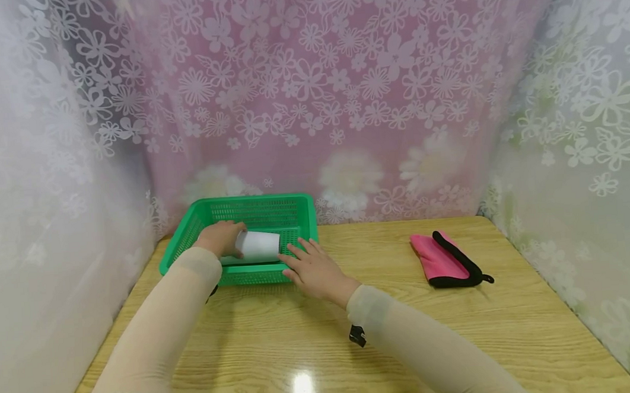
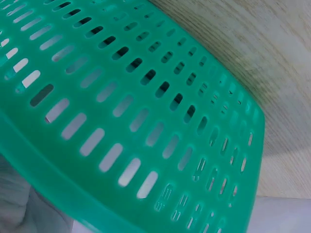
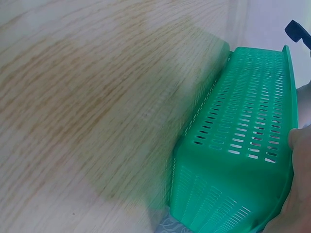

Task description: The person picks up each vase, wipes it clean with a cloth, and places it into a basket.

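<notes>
A green plastic basket (image 1: 255, 275) with slotted walls stands at the back left of the table. Lying on its side in it is a smooth white cylinder (image 1: 261, 247), cup-like in shape. My left hand (image 1: 221, 238) reaches over the near wall and grips the left end of this white cylinder between thumb and fingers. Over the basket's near right corner lies my right hand (image 1: 317, 275), its fingers spread and fairly straight, with the thumb touching the rim. In the left wrist view the basket wall (image 2: 146, 111) hides the left hand; white shows through some slots.
A folded pink cloth (image 1: 436, 258) with black edging and a small loop lies at the right on the wooden table (image 1: 382, 246). Floral curtains (image 1: 337, 100) hang behind the table and along both sides.
</notes>
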The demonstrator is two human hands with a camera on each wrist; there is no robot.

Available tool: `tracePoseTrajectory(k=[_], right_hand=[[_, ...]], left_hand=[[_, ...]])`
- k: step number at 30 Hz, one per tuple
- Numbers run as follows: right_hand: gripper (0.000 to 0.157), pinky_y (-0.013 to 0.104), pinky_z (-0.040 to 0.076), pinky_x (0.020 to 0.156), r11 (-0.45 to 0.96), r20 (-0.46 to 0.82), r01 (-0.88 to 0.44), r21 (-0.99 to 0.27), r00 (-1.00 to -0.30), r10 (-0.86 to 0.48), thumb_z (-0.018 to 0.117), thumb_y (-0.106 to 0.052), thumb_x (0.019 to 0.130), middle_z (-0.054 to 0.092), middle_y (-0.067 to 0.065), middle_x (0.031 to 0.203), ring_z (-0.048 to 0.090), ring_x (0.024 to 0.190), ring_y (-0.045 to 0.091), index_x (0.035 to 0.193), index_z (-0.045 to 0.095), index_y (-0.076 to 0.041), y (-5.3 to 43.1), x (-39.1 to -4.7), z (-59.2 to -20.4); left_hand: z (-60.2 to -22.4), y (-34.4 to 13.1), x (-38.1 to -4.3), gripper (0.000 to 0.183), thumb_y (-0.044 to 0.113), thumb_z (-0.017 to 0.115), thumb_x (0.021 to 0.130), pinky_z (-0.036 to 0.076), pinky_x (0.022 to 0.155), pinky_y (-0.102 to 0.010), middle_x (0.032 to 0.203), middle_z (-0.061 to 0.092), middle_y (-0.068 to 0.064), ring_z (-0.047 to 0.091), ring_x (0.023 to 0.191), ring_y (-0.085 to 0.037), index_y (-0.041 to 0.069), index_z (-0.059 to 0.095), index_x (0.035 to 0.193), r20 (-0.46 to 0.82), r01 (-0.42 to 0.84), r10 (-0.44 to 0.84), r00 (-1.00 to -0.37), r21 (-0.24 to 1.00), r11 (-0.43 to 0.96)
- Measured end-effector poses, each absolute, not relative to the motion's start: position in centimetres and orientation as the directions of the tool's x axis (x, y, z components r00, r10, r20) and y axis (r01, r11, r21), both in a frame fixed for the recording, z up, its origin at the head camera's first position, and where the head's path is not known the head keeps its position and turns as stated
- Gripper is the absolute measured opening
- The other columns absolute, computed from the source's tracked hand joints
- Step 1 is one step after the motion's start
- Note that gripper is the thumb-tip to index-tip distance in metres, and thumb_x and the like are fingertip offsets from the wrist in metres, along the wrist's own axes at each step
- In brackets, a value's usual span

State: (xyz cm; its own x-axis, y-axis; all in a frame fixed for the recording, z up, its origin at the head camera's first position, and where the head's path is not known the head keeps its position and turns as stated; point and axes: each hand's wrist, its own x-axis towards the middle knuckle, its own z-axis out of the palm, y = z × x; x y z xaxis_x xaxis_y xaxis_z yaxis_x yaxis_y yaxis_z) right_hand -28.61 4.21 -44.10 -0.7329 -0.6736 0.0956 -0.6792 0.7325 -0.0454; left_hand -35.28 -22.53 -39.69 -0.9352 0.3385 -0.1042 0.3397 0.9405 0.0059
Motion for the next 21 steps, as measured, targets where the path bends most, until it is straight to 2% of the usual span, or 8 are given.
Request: tracePoseTrajectory(k=[7,16,21], right_hand=[[0.053,0.049,0.007,0.123,0.732,0.102,-0.68,-0.043,-0.732,-0.673,0.031,-0.046,0.109,0.033,0.008,0.161,0.015,0.152,0.034,0.156,0.037,-0.025,4.2,-28.6,-44.1],[0.053,0.049,0.007,0.123,0.734,0.088,-0.678,-0.033,-0.734,-0.674,0.031,-0.047,0.109,0.032,0.007,0.161,0.015,0.152,0.034,0.157,0.037,-0.026,4.2,-28.6,-44.0],[0.053,0.05,0.009,0.122,0.733,0.09,-0.68,-0.035,-0.732,-0.675,0.031,-0.047,0.109,0.032,0.008,0.161,0.016,0.151,0.035,0.157,0.037,-0.025,4.2,-28.5,-43.8]], left_hand=[[-39.1,-22.3,-35.1,0.064,0.033,0.083,0.084,0.051,0.092,-0.053,0.129,0.062,-0.018,0.06,0.113,-0.037,0.006,0.058,0.137,-0.114,0.337,0.339,-0.934,0.033,0.941],[-38.7,-22.2,-35.1,0.059,0.034,0.079,0.088,0.048,0.096,-0.053,0.135,0.058,-0.018,0.055,0.122,-0.037,0.007,0.059,0.136,-0.149,0.322,0.327,-0.933,0.059,0.945],[-38.4,-22.0,-35.3,0.056,0.035,0.075,0.092,0.049,0.093,-0.053,0.133,0.058,-0.018,0.056,0.12,-0.036,0.007,0.058,0.137,-0.178,0.322,0.328,-0.928,0.059,0.945]])
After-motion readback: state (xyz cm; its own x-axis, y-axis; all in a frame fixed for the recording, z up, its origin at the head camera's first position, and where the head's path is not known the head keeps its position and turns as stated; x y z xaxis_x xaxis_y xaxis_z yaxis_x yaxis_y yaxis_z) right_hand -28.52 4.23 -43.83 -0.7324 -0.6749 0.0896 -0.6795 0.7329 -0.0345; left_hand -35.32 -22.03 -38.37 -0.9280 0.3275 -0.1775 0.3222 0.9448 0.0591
